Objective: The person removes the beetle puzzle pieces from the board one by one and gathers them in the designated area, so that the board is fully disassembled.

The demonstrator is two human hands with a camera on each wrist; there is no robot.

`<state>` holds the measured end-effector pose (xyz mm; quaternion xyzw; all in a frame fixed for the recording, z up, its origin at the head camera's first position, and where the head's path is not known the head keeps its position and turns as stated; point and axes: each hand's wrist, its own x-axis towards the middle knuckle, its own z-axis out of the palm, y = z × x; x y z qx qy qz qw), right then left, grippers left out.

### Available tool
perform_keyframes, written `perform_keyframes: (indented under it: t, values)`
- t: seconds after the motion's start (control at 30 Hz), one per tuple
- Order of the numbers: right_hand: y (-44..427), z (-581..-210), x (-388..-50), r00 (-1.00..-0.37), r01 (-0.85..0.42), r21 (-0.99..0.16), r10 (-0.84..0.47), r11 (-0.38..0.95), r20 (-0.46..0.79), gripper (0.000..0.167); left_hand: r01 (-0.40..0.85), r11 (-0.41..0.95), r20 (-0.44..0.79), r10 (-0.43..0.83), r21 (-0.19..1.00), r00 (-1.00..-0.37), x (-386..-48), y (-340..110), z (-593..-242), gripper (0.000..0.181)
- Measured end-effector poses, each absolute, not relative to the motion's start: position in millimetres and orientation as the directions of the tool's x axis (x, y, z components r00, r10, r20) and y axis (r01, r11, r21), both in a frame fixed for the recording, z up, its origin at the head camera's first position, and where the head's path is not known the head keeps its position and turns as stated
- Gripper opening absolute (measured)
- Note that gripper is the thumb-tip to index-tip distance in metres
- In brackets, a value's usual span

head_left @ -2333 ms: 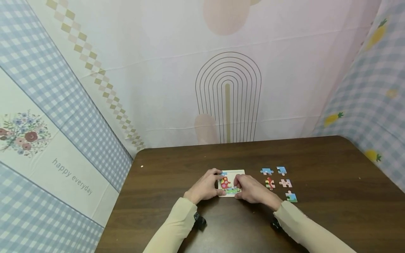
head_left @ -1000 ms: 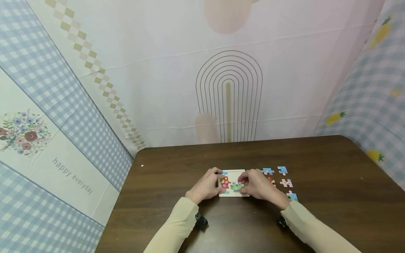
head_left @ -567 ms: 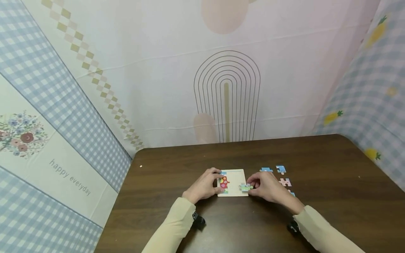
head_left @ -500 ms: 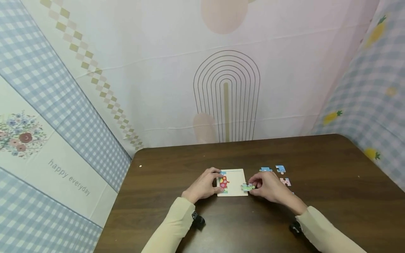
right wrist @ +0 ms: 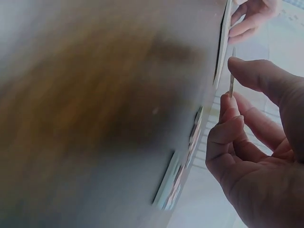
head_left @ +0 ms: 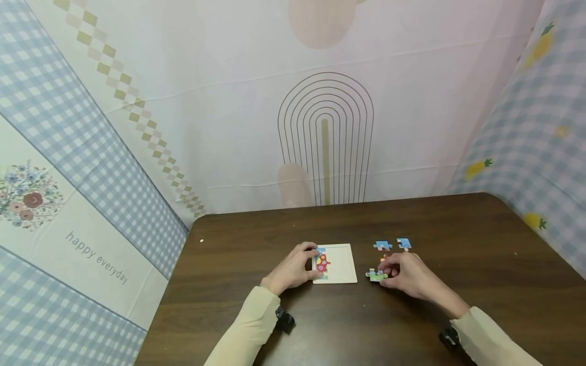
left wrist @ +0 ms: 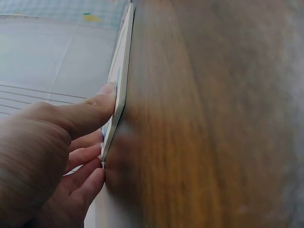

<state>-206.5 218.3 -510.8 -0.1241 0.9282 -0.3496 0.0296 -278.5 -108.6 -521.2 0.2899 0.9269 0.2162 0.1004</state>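
A white square puzzle tray [head_left: 342, 264] lies on the table, with red-dotted and blue jigsaw pieces [head_left: 322, 263] fitted along its left side. My left hand [head_left: 295, 267] holds the tray by its left side; in the left wrist view the thumb presses the near edge of the tray [left wrist: 121, 61], the fingers beyond it. Right of the tray, my right hand [head_left: 407, 274] pinches a green jigsaw piece [head_left: 376, 276] between thumb and fingers. The right wrist view shows this piece [right wrist: 232, 85] edge-on, held above the table.
Two blue jigsaw pieces [head_left: 382, 245] lie on the brown table [head_left: 256, 234] behind my right hand. A red piece [head_left: 383, 257] is mostly covered by that hand. Loose pieces [right wrist: 167, 183] also show in the right wrist view. A patterned cloth [head_left: 229, 127] hangs behind the table.
My right hand has lifted the green jigsaw piece out of the tray and carried it right, past the tray's edge. The left hand has stayed on the tray.
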Motion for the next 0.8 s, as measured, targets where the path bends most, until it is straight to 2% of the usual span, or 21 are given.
perform_keyframes:
  t: [0.8]
  values:
    - [254,-514,-202,-0.960,-0.161,-0.638,-0.269,0.753,-0.074,0.023,0.482,0.737,-0.059,0.573,0.475,-0.818,-280,-109,-521,0.063]
